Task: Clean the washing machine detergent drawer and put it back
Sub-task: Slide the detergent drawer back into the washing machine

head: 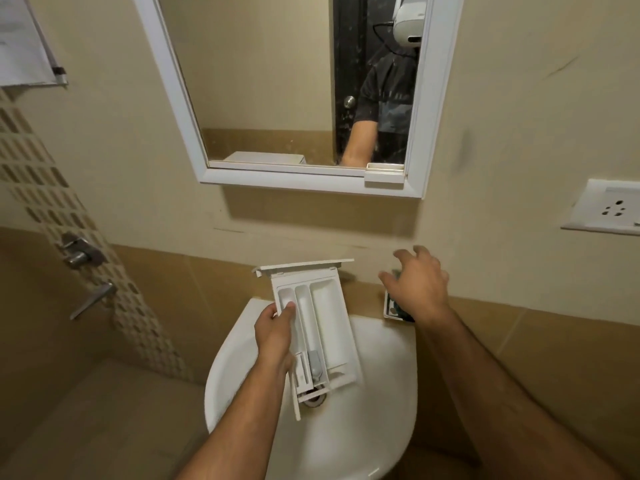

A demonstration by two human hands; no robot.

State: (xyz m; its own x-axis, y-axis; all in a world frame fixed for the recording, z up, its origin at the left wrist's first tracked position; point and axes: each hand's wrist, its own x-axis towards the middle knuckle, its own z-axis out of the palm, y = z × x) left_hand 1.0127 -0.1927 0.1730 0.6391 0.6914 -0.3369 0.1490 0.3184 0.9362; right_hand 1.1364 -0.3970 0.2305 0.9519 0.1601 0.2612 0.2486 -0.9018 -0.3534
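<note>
The white detergent drawer [322, 327] hangs over the white washbasin [381, 375], its front panel towards the wall and its compartments facing up. My left hand [275, 336] grips its left side wall, thumb inside the left compartment. My right hand [417, 285] hovers with spread fingers above the basin's back right corner. It holds nothing and partly hides a small white-and-teal object [393, 310] on the ledge. The drain [313, 400] shows below the drawer's rear end.
A white-framed mirror [304, 174] hangs above the basin and reflects a person in a dark shirt. A socket plate [609, 207] is on the right wall. Metal tap handles [81, 252] and a lever [93, 299] sit on the left tiled wall.
</note>
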